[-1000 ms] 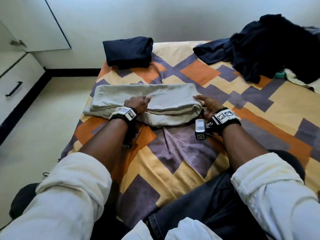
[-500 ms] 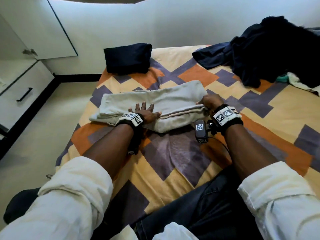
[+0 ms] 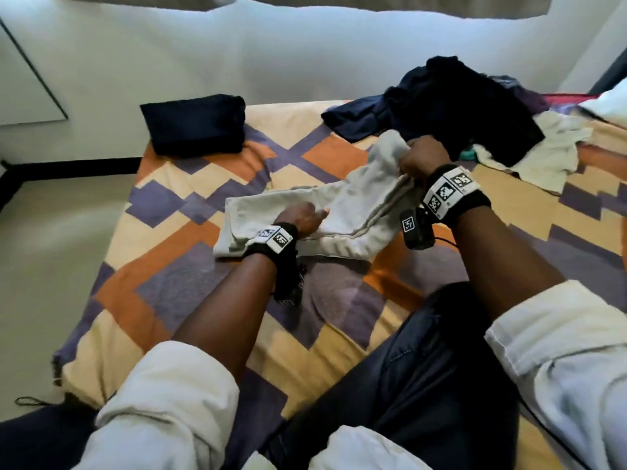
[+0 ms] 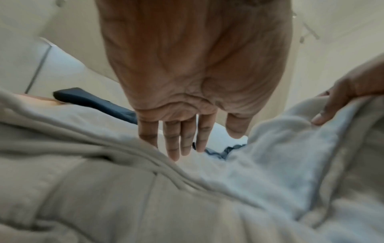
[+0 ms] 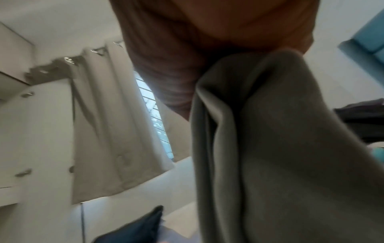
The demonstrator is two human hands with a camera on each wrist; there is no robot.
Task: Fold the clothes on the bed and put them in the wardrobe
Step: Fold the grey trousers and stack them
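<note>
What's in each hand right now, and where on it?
Right hand grips the grey garment by its raised right end. Left hand holds nothing; it rests flat on the garment's middle.

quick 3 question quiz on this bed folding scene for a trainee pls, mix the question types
1. True or false: the right hand grips one end of the light grey fabric garment, lifted off the patchwork bedspread.
2. The left hand is: A) gripping the garment B) pressing flat on it C) off it.
3. Fill in: the folded dark navy garment lies near the bed's far ____ corner.

Key: 1 true; 2 B; 3 left.
</note>
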